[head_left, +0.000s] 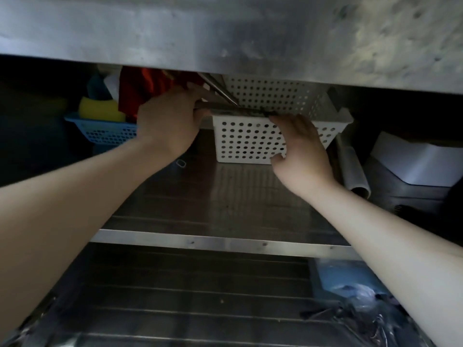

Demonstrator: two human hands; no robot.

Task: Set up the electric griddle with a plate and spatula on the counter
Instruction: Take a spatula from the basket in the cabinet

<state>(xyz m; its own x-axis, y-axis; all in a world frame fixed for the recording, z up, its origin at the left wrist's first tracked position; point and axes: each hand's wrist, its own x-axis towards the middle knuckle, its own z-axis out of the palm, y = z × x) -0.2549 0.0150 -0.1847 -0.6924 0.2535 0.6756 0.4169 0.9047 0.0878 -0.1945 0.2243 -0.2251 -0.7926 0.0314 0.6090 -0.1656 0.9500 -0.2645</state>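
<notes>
Under the steel counter (225, 33), left hand (170, 121) grips the spatula (240, 111) by its left end. It lies along the white basket's (250, 139) front rim, long axis left-right, pointing right, blade blurred. Right hand (303, 151) clasps the basket's front wall.

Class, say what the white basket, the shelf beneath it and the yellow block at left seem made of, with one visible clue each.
White basket: likely moulded plastic, matt, with even round holes.
Shelf: metal, probably stainless steel; dull grey sheen.
Yellow block: probably sponge foam; soft, rounded edges.
</notes>
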